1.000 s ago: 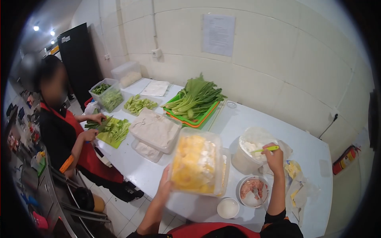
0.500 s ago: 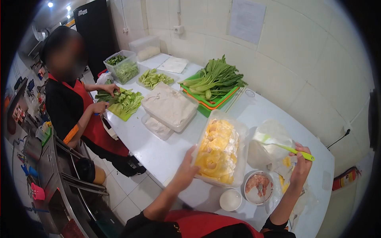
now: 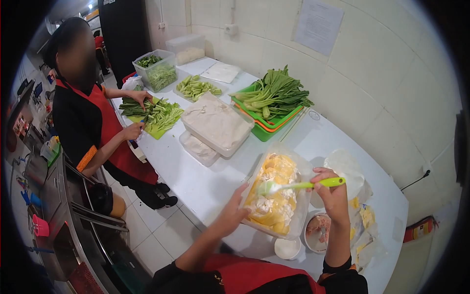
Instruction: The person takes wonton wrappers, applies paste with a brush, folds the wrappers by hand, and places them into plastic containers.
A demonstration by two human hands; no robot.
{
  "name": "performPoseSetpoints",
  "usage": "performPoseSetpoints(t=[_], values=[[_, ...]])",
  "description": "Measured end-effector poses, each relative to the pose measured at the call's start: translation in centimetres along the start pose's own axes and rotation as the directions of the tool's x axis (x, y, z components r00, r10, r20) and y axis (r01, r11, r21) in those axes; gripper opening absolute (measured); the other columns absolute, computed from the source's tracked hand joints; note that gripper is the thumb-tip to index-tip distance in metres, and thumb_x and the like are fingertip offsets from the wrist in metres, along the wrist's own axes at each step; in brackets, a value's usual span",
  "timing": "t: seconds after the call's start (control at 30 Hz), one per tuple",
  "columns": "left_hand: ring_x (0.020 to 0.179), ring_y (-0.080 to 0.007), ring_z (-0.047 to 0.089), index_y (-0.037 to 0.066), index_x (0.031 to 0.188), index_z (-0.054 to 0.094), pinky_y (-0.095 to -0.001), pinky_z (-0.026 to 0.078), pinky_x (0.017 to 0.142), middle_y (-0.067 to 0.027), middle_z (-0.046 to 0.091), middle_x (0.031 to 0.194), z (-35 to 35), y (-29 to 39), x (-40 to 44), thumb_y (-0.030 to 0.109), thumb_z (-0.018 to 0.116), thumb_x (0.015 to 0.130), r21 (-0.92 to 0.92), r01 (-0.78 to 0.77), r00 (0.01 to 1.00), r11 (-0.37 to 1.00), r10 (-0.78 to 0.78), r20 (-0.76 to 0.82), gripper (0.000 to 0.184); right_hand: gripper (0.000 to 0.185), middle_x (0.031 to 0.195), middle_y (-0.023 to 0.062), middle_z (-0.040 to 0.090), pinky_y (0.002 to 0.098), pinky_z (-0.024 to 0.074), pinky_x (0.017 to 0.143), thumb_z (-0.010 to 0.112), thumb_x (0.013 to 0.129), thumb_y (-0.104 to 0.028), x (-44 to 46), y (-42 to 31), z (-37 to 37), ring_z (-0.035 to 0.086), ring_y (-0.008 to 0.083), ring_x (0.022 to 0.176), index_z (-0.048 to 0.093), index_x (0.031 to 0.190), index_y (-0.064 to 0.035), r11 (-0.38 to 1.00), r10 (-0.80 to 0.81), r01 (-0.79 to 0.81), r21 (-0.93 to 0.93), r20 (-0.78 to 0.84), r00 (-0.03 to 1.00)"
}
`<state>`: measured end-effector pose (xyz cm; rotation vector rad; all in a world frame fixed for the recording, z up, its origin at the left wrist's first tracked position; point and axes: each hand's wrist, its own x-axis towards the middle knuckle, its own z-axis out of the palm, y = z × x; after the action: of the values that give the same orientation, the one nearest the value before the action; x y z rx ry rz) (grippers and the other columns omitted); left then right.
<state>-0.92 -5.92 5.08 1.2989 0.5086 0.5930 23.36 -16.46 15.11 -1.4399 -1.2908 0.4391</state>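
Spatula (image 3: pixel 299 185) moved over yellow food (image 3: pixel 276 215); R hand (image 3: pixel 334 197) grips it, L hand (image 3: pixel 231 214) grips tub (image 3: pixel 302 208).

A red apron (image 3: pixel 259 272) spans six o'clock, over black clothing. A black sleeve (image 3: pixel 169 278) shows at seven o'clock, another at five, with an orange patch (image 3: pixel 352 267). The left hand (image 3: pixel 231 213) and right hand (image 3: pixel 333 197) are both ungloved.

Bright room, strong fisheye curvature, dark vignetted edges.
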Motion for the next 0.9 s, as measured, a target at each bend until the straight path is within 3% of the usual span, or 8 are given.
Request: performPoseSetpoints(t=[0.07, 0.17, 0.27, 0.37, 0.5, 0.63, 0.7, 0.9], values=[[0.132, -0.0304, 0.026, 0.003, 0.141, 0.02, -0.0388, 0.016, 0.11, -0.0175, 0.028, 0.142, -0.3, -0.4, -0.2, 0.01, 0.051, 0.077, 0.016, -0.001, 1.0, 1.0, 0.0, 0.021, 0.072, 0.009, 0.079, 0.0077, 0.065, 0.0391, 0.0345, 0.098, 0.058, 0.079, -0.004, 0.8, 0.1, 0.5, 0.049, 0.0247, 0.11, 0.062, 0.087, -0.002, 0.983, -0.074, 0.062, -0.17, -0.069, 0.995], [0.131, -0.0311, 0.027, 0.004, 0.141, 0.021, -0.0403, 0.016, 0.11, -0.0163, 0.029, 0.142, -0.7, -1.2, -0.5, 0.011, 0.051, 0.077, 0.07, -0.037, 0.999, 0.997, 0.035, 0.031, 0.072, 0.007, 0.078, 0.0068, 0.065, 0.0384, 0.0356, 0.097, 0.059, 0.079, -0.005, 1.4, 0.5, -0.3, 0.05, 0.0243, 0.109, 0.062, 0.085, -0.002, 0.994, -0.021, 0.006, -0.11, -0.134, 0.991], [0.128, -0.0321, 0.03, 0.005, 0.142, 0.021, -0.0415, 0.018, 0.109, -0.0156, 0.03, 0.141, -1.1, -1.3, -0.9, 0.012, 0.052, 0.076, 0.118, -0.026, 0.999, 0.993, 0.022, 0.036, 0.073, 0.006, 0.077, 0.0063, 0.065, 0.0378, 0.0377, 0.094, 0.059, 0.079, -0.004, 1.5, 0.7, -0.3, 0.051, 0.025, 0.106, 0.062, 0.084, -0.0024, 0.955, -0.127, 0.073, -0.288, -0.174, 0.977], [0.13, -0.03, 0.028, 0.003, 0.141, 0.02, -0.0395, 0.018, 0.109, -0.0153, 0.028, 0.142, -1.6, -0.7, -1.5, 0.018, 0.052, 0.073, 0.126, 0.036, 0.998, 0.991, -0.042, 0.044, 0.077, 0.007, 0.078, 0.0064, 0.065, 0.0364, 0.0394, 0.092, 0.059, 0.079, -0.004, 1.7, 2.0, -1.1, 0.053, 0.0255, 0.103, 0.063, 0.085, -0.0028, 0.993, 0.007, -0.034, -0.117, -0.226, 0.974], [0.134, -0.0245, 0.024, -0.002, 0.14, 0.02, -0.0347, 0.017, 0.11, -0.016, 0.027, 0.143, -1.7, -0.3, -2.0, 0.026, 0.052, 0.068, 0.14, 0.083, 0.995, 0.987, -0.091, 0.05, 0.083, 0.009, 0.079, 0.0069, 0.065, 0.0347, 0.0403, 0.09, 0.06, 0.079, -0.005, 1.5, 1.9, 0.4, 0.054, 0.0238, 0.101, 0.063, 0.087, -0.003, 0.945, -0.129, 0.06, -0.323, -0.196, 0.972], [0.12, -0.0295, 0.038, 0.003, 0.142, 0.02, -0.0382, 0.026, 0.105, -0.0219, 0.042, 0.125, -2.3, -1.0, -2.2, 0.022, 0.056, 0.076, 0.136, -0.003, 0.997, 0.991, -0.008, 0.08, 0.078, 0.008, 0.08, 0.0063, 0.065, 0.0346, 0.0397, 0.091, 0.06, 0.08, -0.005, 1.2, 2.1, 0.3, 0.054, 0.0231, 0.101, 0.063, 0.087, -0.003, 0.978, -0.049, 0.014, -0.207, -0.165, 0.985], [0.129, -0.0255, 0.029, 0.0, 0.141, 0.021, -0.0352, 0.021, 0.108, -0.0176, 0.034, 0.136, -1.8, -0.5, -2.1, 0.024, 0.054, 0.069, 0.102, 0.062, 0.995, 0.993, -0.069, 0.069, 0.082, 0.007, 0.081, 0.006, 0.065, 0.0341, 0.0392, 0.092, 0.059, 0.081, -0.004, 0.9, 2.2, 0.9, 0.054, 0.0223, 0.101, 0.063, 0.087, -0.0029, 0.977, -0.017, -0.011, -0.212, -0.131, 0.991], [0.131, -0.0242, 0.031, -0.002, 0.14, 0.02, -0.0336, 0.024, 0.108, -0.0161, 0.033, 0.139, -1.8, -1.8, -1.9, 0.026, 0.054, 0.063, 0.015, 0.073, 0.997, 0.997, -0.074, 0.028, 0.089, 0.005, 0.084, 0.0061, 0.061, 0.0354, 0.0411, 0.089, 0.057, 0.081, 0.0, -0.3, 1.6, -7.8, 0.055, 0.0198, 0.095, 0.061, 0.081, -0.0007, 0.992, -0.085, 0.024, -0.125, -0.513, 0.854]])
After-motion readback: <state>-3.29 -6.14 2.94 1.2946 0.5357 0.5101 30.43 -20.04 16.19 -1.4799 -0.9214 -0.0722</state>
